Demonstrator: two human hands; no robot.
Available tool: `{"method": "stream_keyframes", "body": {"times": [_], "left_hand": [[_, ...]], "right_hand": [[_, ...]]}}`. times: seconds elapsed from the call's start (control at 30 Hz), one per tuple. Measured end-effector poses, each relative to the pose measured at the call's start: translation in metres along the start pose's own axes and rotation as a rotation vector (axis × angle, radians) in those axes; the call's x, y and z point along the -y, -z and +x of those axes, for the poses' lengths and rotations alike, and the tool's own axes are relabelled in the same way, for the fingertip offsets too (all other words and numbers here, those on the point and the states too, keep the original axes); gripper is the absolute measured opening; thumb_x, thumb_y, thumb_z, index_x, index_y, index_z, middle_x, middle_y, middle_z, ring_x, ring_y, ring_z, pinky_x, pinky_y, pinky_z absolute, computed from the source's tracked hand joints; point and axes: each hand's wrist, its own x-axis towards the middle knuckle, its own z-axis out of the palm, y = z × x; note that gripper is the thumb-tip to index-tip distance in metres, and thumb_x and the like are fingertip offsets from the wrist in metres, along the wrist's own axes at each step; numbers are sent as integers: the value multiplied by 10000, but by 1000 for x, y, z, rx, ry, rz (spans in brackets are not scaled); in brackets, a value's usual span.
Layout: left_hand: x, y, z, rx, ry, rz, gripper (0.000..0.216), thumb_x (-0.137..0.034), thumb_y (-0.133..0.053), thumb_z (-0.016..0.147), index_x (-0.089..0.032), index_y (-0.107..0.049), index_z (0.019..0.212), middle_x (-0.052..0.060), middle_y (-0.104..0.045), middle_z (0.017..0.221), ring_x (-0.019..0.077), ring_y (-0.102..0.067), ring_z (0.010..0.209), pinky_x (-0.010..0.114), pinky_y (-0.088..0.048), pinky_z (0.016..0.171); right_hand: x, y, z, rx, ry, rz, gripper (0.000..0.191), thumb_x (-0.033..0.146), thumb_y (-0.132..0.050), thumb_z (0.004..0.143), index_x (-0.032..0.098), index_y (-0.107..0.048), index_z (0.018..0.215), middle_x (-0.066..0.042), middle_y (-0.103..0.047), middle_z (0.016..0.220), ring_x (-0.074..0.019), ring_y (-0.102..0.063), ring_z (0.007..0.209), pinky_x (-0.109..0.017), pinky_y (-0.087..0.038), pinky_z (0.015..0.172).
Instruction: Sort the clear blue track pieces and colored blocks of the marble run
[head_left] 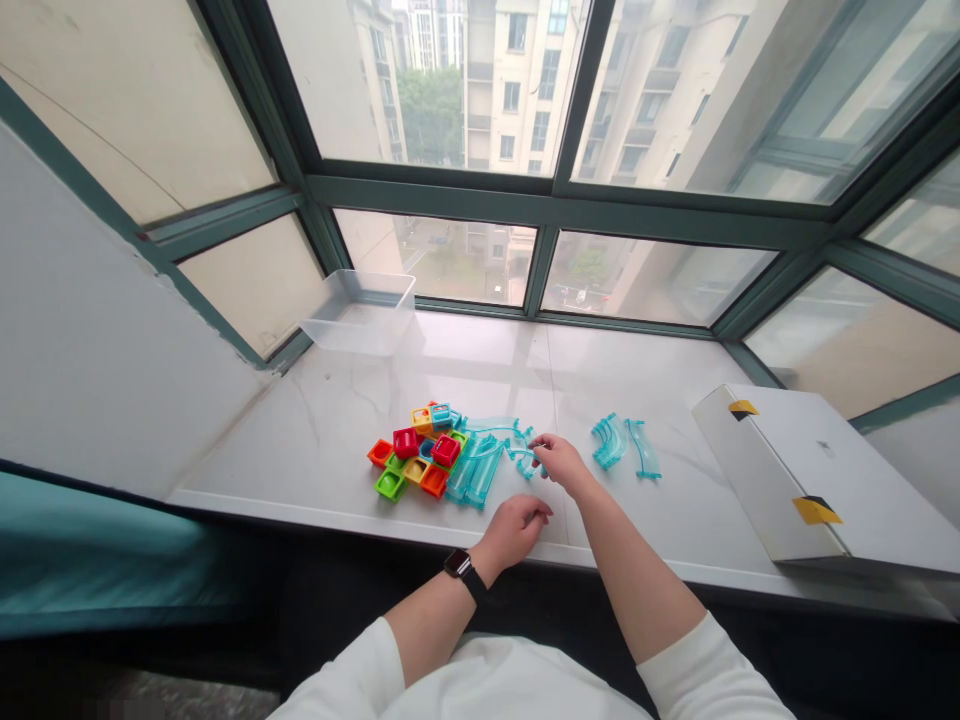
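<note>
Translucent teal tracks (471, 473), red-orange-yellow-green blocks (445, 451) — grey-veined white sill (315, 450)

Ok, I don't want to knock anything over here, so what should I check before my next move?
1. Right hand: ok, fingers touching the clear blue track piece.
2. Grip on that piece: cannot tell.
3. Left hand: ok, nothing visible in it.
4. Coloured blocks: ok, heaped on the windowsill, back from its front edge.
5. Curved track pieces: ok, lying to the right of the right hand, not touching it.
6. White box: ok, apart from those pieces.
</note>
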Motion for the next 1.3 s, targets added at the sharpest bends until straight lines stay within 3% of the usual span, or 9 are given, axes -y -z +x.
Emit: {"method": "stream_keyframes", "body": {"times": [0.2, 0.4, 0.57, 0.67, 0.87, 1.03, 1.17, 1.3], "left_hand": [[-4, 2, 1, 8, 19, 14, 289, -101, -519, 890, -210, -765, 997, 35, -768, 916, 197, -700, 906, 326, -529, 890], [-9, 5, 0, 2, 59, -64, 221, -190, -547, 923, -208, -752, 1002, 45, -775, 934, 217, -707, 941, 352, -539, 907], [-20, 17, 4, -150, 87, -296, 292, -445, -533, 1006, -190, -674, 1027, 64, -749, 957, 213, -720, 912, 347, -572, 839], [-34, 30, 9, -222, 91, -266, 326, -496, -597, 982, -207, -614, 1132, 69, -729, 1081, 210, -721, 956, 340, -591, 807], [-68, 54, 12, -242, 2, -76, 242, -368, -641, 972, -237, -608, 1172, 47, -728, 1053, 197, -718, 976, 350, -605, 860], [-78, 63, 6, -243, -46, 39, 226, -300, -586, 1007, -247, -615, 1224, 33, -734, 1004, 181, -707, 907, 327, -577, 846], [-80, 66, 4, -243, -109, 181, 171, -279, -523, 1037, -239, -640, 1155, 44, -708, 1002, 189, -665, 890, 325, -538, 811], [-89, 69, 4, -210, -173, 287, 184, -265, -461, 1061, -236, -643, 1049, 47, -664, 947, 206, -640, 902, 326, -513, 800]], "right_hand": [[13, 11, -23, 29, 16, 169, 302, 295, -600, 763, 221, -714, 1033, 6, -724, 748, -124, -583, 519, -232, -387, 478], [26, 10, -58, 95, 107, 500, 390, 344, -748, 719, 216, -693, 1084, -48, -763, 954, -186, -677, 813, -297, -495, 702], [23, 7, -77, 79, 162, 667, 558, 265, -838, 686, 246, -653, 1213, -19, -718, 1013, -208, -696, 924, -376, -537, 872], [23, 5, -87, 56, 217, 720, 570, 285, -858, 718, 258, -650, 1248, 7, -684, 943, -209, -689, 946, -376, -541, 894], [37, -4, -104, -28, 224, 674, 438, 451, -894, 724, 214, -718, 1047, -20, -709, 873, -211, -674, 857, -351, -546, 812], [40, -11, -111, -96, 295, 639, 381, 516, -864, 767, 217, -700, 937, -20, -714, 873, -203, -664, 853, -339, -538, 826], [38, -6, -116, -139, 361, 474, 350, 539, -771, 864, 213, -645, 839, -12, -686, 809, -190, -629, 787, -316, -510, 772], [43, 6, -123, -255, 434, 238, 449, 573, -687, 916, 221, -524, 689, 23, -580, 660, -158, -544, 664, -279, -444, 658]]}}
